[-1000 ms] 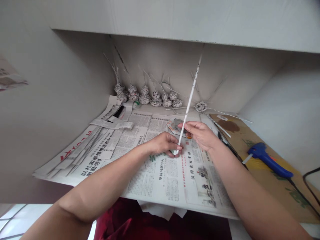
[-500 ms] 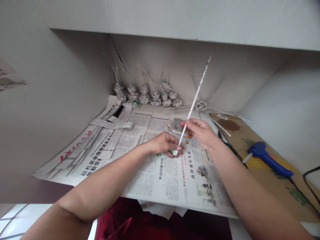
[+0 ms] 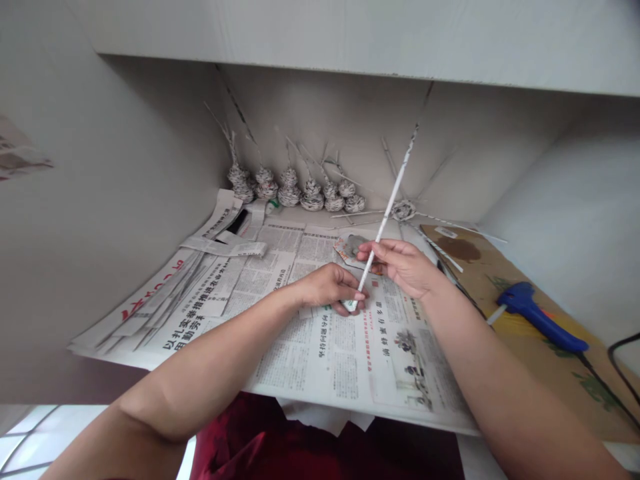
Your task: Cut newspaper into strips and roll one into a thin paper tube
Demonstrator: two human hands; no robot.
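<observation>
A thin rolled paper stick (image 3: 390,207), white with dark printed marks, slants up and to the right between my hands. My left hand (image 3: 330,289) pinches its lower end, where a small flap of paper shows at the fingers. Higher up, my right hand (image 3: 400,265) grips the stick between thumb and fingers. Beneath both hands lie newspaper sheets (image 3: 295,363). Just behind my right hand is a small piece of card with a grey lump (image 3: 354,247) on it, partly covered by the fingers.
Several woven paper gourds (image 3: 289,189) line the back wall. A woven piece with spread paper sticks (image 3: 403,211) sits right of them. Newspaper strips (image 3: 165,293) are piled at left. A blue glue gun (image 3: 545,319) lies on cardboard (image 3: 530,380) at right. A shelf edge (image 3: 320,70) overhangs.
The paper stick has turned a little in my fingers, and a thin dark tip now shows further up toward the shelf. My right hand has shifted slightly; the left stays nearly still.
</observation>
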